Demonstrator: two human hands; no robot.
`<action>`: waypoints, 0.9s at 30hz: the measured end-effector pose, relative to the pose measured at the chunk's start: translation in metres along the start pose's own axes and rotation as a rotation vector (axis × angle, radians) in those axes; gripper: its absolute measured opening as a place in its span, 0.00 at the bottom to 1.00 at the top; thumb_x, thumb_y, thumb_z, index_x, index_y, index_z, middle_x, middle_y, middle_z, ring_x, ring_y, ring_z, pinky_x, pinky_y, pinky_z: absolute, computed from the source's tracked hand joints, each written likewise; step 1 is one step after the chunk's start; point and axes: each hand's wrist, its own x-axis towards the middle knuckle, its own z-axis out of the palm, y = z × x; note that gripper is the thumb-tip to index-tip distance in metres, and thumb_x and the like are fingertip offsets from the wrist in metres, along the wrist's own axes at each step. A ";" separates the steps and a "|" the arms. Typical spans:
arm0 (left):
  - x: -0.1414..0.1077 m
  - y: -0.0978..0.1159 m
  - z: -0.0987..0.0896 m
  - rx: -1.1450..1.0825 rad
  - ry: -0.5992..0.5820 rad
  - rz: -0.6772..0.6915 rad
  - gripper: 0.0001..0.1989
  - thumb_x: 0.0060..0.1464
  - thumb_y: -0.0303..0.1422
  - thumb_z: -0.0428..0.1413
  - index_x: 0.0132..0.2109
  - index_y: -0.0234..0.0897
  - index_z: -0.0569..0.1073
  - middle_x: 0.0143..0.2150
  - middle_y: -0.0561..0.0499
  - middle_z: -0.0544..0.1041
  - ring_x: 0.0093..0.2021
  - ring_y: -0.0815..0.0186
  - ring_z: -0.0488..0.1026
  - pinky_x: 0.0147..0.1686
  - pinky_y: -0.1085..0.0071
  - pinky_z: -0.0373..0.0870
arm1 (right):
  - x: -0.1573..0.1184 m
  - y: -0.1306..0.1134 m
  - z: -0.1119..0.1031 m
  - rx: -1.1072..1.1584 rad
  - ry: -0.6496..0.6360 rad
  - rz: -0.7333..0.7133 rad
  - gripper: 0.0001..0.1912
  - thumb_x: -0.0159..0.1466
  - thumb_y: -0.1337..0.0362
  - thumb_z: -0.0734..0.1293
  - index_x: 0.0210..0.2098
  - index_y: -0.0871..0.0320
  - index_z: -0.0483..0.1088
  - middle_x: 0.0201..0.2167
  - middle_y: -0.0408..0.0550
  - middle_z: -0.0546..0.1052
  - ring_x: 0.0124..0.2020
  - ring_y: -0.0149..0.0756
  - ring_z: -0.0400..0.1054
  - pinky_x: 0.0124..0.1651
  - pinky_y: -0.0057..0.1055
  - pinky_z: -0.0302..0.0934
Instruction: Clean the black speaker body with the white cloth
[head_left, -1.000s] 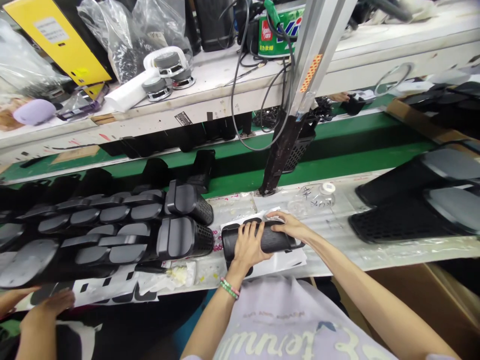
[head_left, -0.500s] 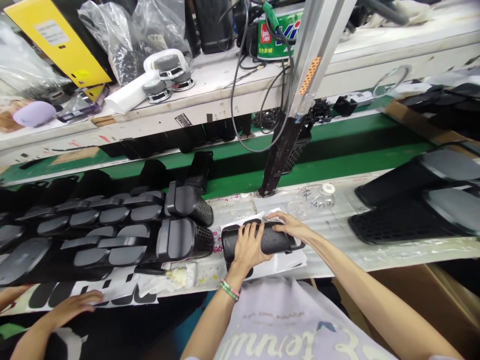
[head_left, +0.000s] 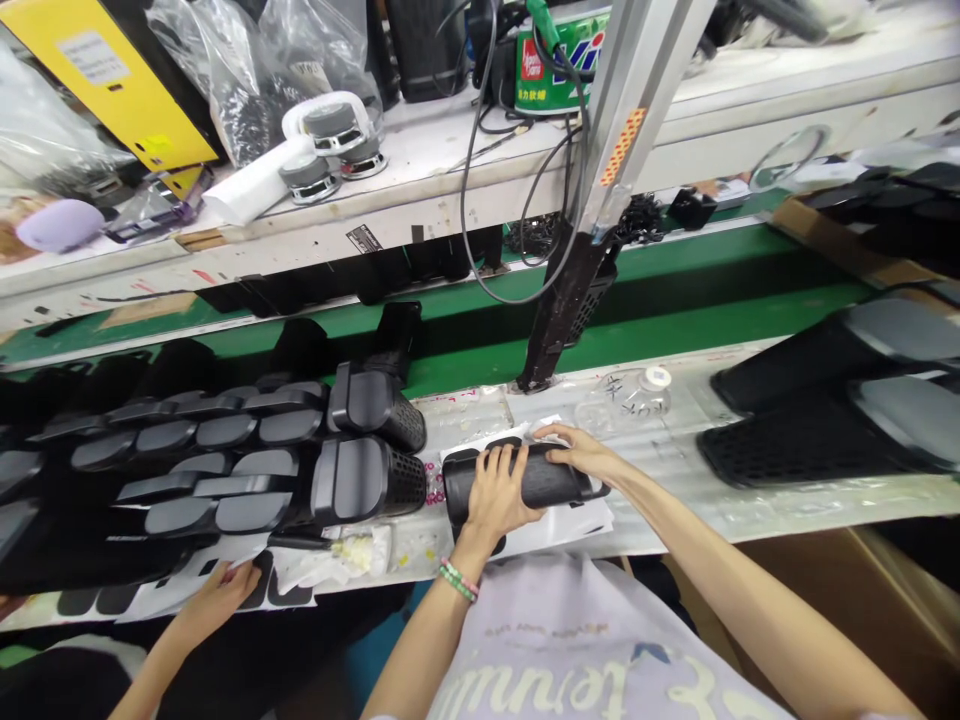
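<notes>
A black rounded housing point(head_left: 551, 478) lies on its side on white sheets point(head_left: 592, 518) near the bench's front edge. My left hand point(head_left: 501, 492) lies over its left part, fingers curved across the top, with a beaded bracelet at the wrist. At the housing's right part, my right hand point(head_left: 581, 452) bends its fingers over the far upper side. Both hands hold the housing; its underside is hidden. Just left of it stand housings with grey tops and perforated sides point(head_left: 367, 478).
Many similar housings point(head_left: 229, 430) fill the left, and two larger ones point(head_left: 810, 440) lie at right. A metal post point(head_left: 562, 300) with a hanging cable rises behind. A clear bottle point(head_left: 637, 392) lies beyond my right hand. Another person's hand point(head_left: 225, 597) holds a sheet at lower left.
The other person's hand has moved right and now pinches a white sheet, and a dark housing at far left has shifted. My hands and the housing under them look unchanged.
</notes>
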 end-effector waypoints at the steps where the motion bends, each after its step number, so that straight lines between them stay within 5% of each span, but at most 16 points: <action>1: 0.000 0.000 0.000 0.001 0.001 -0.001 0.49 0.41 0.50 0.63 0.65 0.31 0.58 0.61 0.35 0.68 0.59 0.47 0.64 0.61 0.49 0.57 | 0.000 0.000 0.000 -0.003 -0.002 -0.001 0.20 0.46 0.69 0.68 0.40 0.56 0.75 0.48 0.50 0.76 0.54 0.45 0.67 0.61 0.42 0.55; 12: 0.001 -0.001 0.002 -0.005 -0.003 0.001 0.49 0.41 0.50 0.63 0.65 0.31 0.58 0.60 0.35 0.67 0.59 0.47 0.64 0.60 0.49 0.57 | 0.002 0.003 -0.001 -0.129 0.002 -0.077 0.19 0.48 0.68 0.68 0.41 0.56 0.75 0.47 0.48 0.78 0.52 0.42 0.69 0.57 0.39 0.61; 17: 0.000 0.000 0.002 -0.004 0.010 -0.002 0.50 0.40 0.51 0.63 0.66 0.32 0.57 0.61 0.35 0.67 0.59 0.47 0.64 0.61 0.49 0.57 | -0.008 0.008 0.005 -0.330 0.192 -0.190 0.16 0.59 0.63 0.63 0.45 0.57 0.74 0.46 0.51 0.77 0.49 0.43 0.71 0.53 0.41 0.63; 21: 0.000 0.000 0.001 -0.014 0.008 -0.012 0.50 0.40 0.52 0.63 0.66 0.33 0.57 0.61 0.36 0.67 0.59 0.47 0.64 0.60 0.49 0.57 | -0.041 0.021 0.021 -0.581 0.387 -0.334 0.21 0.67 0.65 0.53 0.50 0.59 0.73 0.38 0.55 0.77 0.44 0.47 0.69 0.52 0.49 0.59; 27: 0.002 -0.003 0.000 -0.027 -0.021 -0.004 0.49 0.41 0.50 0.63 0.65 0.32 0.58 0.61 0.36 0.67 0.59 0.47 0.64 0.60 0.50 0.57 | -0.072 0.031 0.057 -0.896 0.326 -0.522 0.26 0.61 0.77 0.55 0.55 0.59 0.71 0.27 0.52 0.76 0.34 0.45 0.66 0.43 0.42 0.61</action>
